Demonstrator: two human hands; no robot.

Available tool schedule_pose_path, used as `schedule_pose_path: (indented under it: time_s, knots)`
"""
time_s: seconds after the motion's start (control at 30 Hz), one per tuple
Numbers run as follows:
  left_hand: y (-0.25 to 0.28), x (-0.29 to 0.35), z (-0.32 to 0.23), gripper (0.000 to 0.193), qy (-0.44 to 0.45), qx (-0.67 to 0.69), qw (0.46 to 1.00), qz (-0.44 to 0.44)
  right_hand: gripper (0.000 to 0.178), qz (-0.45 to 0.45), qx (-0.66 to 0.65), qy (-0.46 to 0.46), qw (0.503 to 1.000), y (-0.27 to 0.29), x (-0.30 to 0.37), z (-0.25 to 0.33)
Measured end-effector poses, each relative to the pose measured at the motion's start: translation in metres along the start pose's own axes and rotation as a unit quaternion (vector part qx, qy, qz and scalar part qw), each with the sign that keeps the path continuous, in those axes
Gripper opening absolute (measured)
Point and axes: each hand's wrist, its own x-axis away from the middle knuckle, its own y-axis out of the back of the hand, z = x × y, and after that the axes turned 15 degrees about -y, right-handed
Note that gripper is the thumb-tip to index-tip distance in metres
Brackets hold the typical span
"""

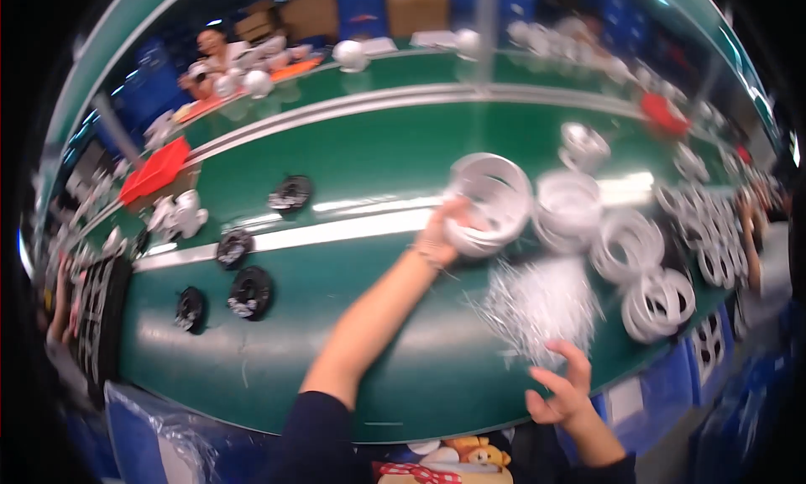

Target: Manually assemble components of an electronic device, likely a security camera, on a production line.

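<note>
Our left hand [445, 234] grips a smooth white ring-shaped part [506, 186] over the middle of the green tabletop [336, 324], just beside a white ring stack [569, 207]. Our right hand [567, 392] is empty, fingers spread and curved, near a heap of thin, shiny strips [550, 308]. At lower left we see clear plastic [180, 442] over a blue bin [124, 429]; farther up, a red tray [159, 172].

Green tabletop [189, 366] (glossy, light-streaked) carries round black parts [237, 301] at left; white rings [564, 236], translucent strips [550, 303] at right.
</note>
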Motion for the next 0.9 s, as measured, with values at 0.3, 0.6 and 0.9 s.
schedule_pose_path:
  time_s: [0.3, 0.6, 0.9]
  knots:
    - [-0.020, -0.015, 0.052, 0.029, 0.076, 0.017, 0.997, 0.003, 0.026, 0.091, -0.011, 0.002, 0.996, -0.026, -0.032, -0.010]
    - [-0.049, 0.000, -0.134, 0.046, -0.197, 0.026, 0.978, 0.063, 0.052, 0.244, 0.125, 0.044, 0.961, -0.172, -0.121, -0.039]
    - [-0.014, 0.044, -0.158, 0.047, -0.164, 0.078, 0.981, 0.062, 0.062, 0.193, 0.315, -0.264, 0.891, -0.221, -0.149, -0.094]
